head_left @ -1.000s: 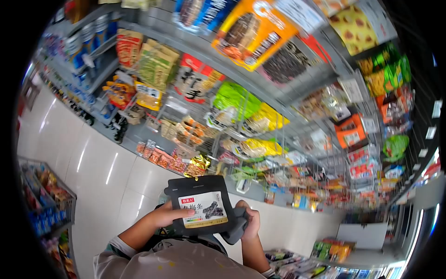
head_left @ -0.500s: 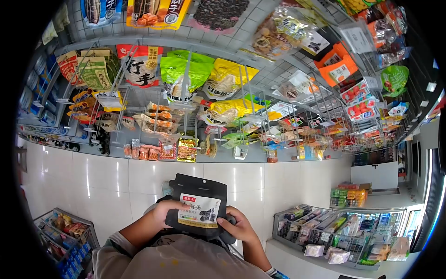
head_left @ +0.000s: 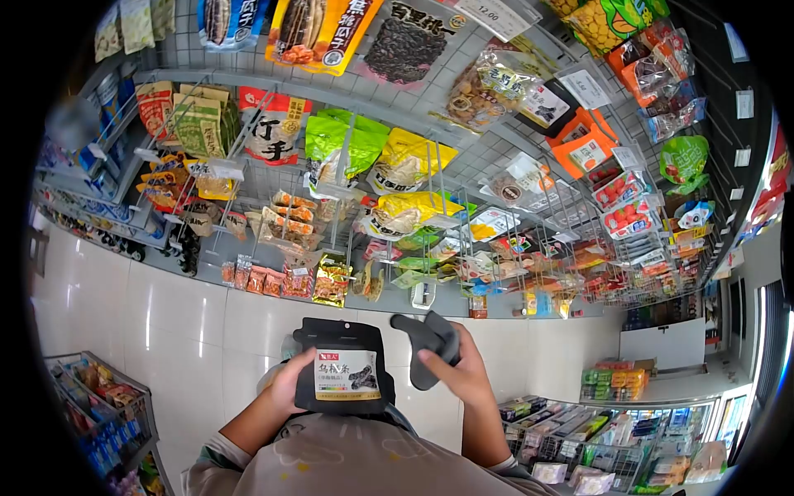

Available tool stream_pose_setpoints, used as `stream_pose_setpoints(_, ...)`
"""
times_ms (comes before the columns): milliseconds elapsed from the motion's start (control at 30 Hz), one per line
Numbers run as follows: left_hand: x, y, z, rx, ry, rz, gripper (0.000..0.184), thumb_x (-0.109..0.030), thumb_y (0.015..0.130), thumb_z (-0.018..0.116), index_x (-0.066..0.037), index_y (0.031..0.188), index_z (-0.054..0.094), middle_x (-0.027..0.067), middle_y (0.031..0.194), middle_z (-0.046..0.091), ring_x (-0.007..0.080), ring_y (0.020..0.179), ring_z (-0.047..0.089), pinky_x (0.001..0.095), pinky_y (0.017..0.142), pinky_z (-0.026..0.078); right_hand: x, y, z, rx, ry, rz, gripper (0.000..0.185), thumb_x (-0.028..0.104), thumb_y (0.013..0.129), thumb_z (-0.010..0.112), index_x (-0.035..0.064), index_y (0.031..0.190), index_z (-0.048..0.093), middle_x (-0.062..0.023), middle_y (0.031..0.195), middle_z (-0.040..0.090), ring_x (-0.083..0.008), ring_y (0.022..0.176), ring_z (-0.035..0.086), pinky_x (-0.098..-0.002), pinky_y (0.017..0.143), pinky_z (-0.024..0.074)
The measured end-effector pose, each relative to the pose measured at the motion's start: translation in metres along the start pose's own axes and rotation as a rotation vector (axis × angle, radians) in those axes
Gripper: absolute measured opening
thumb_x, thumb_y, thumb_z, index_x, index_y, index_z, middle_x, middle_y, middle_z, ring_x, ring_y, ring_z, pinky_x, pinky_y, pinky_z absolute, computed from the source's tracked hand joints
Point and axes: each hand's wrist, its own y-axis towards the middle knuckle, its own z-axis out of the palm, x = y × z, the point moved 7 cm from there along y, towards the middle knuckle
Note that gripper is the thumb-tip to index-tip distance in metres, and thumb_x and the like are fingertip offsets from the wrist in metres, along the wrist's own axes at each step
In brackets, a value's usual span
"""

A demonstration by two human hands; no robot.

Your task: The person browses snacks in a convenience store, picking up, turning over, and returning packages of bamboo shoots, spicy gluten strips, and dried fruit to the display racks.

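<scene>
My left hand (head_left: 288, 382) grips the left edge of a black snack pouch (head_left: 343, 329) with its thumb on the front. The pouch is upright in front of my chest, its pale label facing me with a red mark and a picture of dark strips. To the right of the pouch and apart from it, my right hand (head_left: 465, 370) is closed around a dark grey object (head_left: 420, 343) with rounded, lobed ends. Its exact kind I cannot make out. My right thumb presses on its near side, and the other fingers are partly hidden behind it.
Ahead is a wire-grid shelf rack (head_left: 273, 91) with several hanging snack bags, including yellow bags (head_left: 411, 161) and a green bag (head_left: 339, 140). A wire basket stand (head_left: 612, 442) is at lower right, another basket shelf (head_left: 99, 405) at lower left. Pale tiled floor (head_left: 190, 331) lies between.
My right hand has left the pouch and moved up and right, bringing the dark grey object out from behind it. My left hand still holds the pouch. The view has shifted slightly.
</scene>
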Motion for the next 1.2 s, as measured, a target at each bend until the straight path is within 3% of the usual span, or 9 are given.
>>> stream_pose_setpoints(133, 0.014, 0.009, 0.008, 0.100, 0.043, -0.007, 0.104, -0.085, 0.085, 0.016, -0.007, 0.155, 0.022, 0.0185, 0.154, 0.036, 0.0333, 0.139, 0.042, 0.0488, 0.114, 0.037, 0.068, -0.017, 0.081, 0.330, -0.457, -0.443, 0.047, 0.019, 0.083, 0.078, 0.0020, 0.123, 0.058, -0.0130, 0.113, 0.061, -0.0257, 0.105, 0.060, -0.0392, 0.092, 0.0470)
stream_pose_setpoints(267, 0.013, 0.007, 0.009, -0.008, 0.191, 0.045, 0.101, -0.084, 0.087, 0.013, -0.011, 0.155, 0.025, 0.0168, 0.153, 0.038, 0.0301, 0.139, 0.043, 0.0456, 0.112, 0.040, 0.082, -0.021, 0.130, 0.248, -0.818, -0.719, 0.048, 0.024, 0.080, 0.077, 0.0044, 0.122, 0.062, -0.0166, 0.131, 0.058, -0.0391, 0.123, 0.052, -0.0495, 0.105, 0.0399)
stream_pose_setpoints(500, 0.019, 0.004, 0.009, 0.008, 0.252, -0.023, 0.101, -0.084, 0.086, 0.015, -0.012, 0.156, 0.021, 0.0175, 0.154, 0.036, 0.0320, 0.140, 0.041, 0.0477, 0.115, 0.036, 0.029, -0.001, 0.116, 0.260, -0.638, -0.465, 0.047, 0.022, 0.087, 0.069, 0.0045, 0.128, 0.057, -0.0183, 0.136, 0.056, -0.0394, 0.133, 0.047, -0.0514, 0.115, 0.0308)
stream_pose_setpoints(767, 0.032, 0.001, 0.001, 0.023, 0.252, -0.198, 0.089, -0.072, 0.095, 0.027, -0.005, 0.153, 0.025, 0.0152, 0.153, 0.039, 0.0281, 0.138, 0.043, 0.0434, 0.114, 0.037, 0.017, 0.014, 0.098, 0.138, -0.608, -0.239, 0.046, 0.028, 0.093, 0.064, -0.0042, 0.126, 0.058, -0.0267, 0.121, 0.063, -0.0410, 0.112, 0.061, -0.0431, 0.097, 0.0473)
stream_pose_setpoints(967, 0.033, -0.004, -0.001, -0.009, 0.408, -0.172, 0.073, -0.058, 0.102, 0.038, -0.003, 0.149, 0.033, 0.0140, 0.144, 0.050, 0.0229, 0.132, 0.050, 0.0379, 0.110, 0.041, 0.048, 0.012, 0.119, 0.119, -0.649, -0.466, 0.042, 0.027, 0.092, 0.065, -0.0007, 0.123, 0.061, -0.0237, 0.109, 0.068, -0.0414, 0.100, 0.065, -0.0419, 0.087, 0.0519)
stream_pose_setpoints(1033, 0.031, -0.006, 0.000, 0.007, 0.365, -0.208, 0.068, -0.053, 0.102, 0.043, -0.002, 0.146, 0.037, 0.0145, 0.141, 0.053, 0.0228, 0.130, 0.052, 0.0380, 0.109, 0.042, 0.040, 0.019, 0.117, 0.242, -0.546, -0.193, 0.038, 0.027, 0.092, 0.064, 0.0009, 0.119, 0.063, -0.0226, 0.102, 0.069, -0.0403, 0.094, 0.067, -0.0414, 0.082, 0.0533)
stream_pose_setpoints(1067, 0.031, -0.007, -0.002, 0.005, 0.362, -0.207, 0.068, -0.053, 0.102, 0.043, -0.002, 0.146, 0.037, 0.0145, 0.141, 0.053, 0.0228, 0.130, 0.052, 0.0380, 0.109, 0.042, 0.030, 0.019, 0.112, 0.177, -0.579, -0.204, 0.033, 0.028, 0.094, 0.063, 0.0023, 0.114, 0.065, -0.0193, 0.091, 0.070, -0.0325, 0.080, 0.069, -0.0369, 0.073, 0.0534)
stream_pose_setpoints(1167, 0.034, -0.007, -0.011, -0.051, 0.290, -0.225, 0.062, -0.045, 0.101, 0.052, -0.002, 0.144, 0.040, 0.0139, 0.139, 0.054, 0.0233, 0.127, 0.054, 0.0387, 0.107, 0.044, 0.021, 0.021, 0.093, 0.154, -0.498, -0.068, 0.033, 0.032, 0.093, 0.063, 0.0015, 0.106, 0.065, -0.0205, 0.078, 0.065, -0.0335, 0.069, 0.065, -0.0378, 0.065, 0.0507)
stream_pose_setpoints(1200, 0.033, -0.007, -0.013, -0.050, 0.287, -0.210, 0.059, -0.040, 0.101, 0.055, -0.002, 0.144, 0.041, 0.0137, 0.138, 0.055, 0.0237, 0.127, 0.054, 0.0391, 0.106, 0.044, 0.013, 0.022, 0.084, 0.143, -0.476, -0.028, 0.034, 0.033, 0.093, 0.065, 0.0004, 0.103, 0.065, -0.0160, 0.074, 0.064, -0.0239, 0.064, 0.062, -0.0332, 0.063, 0.0488)
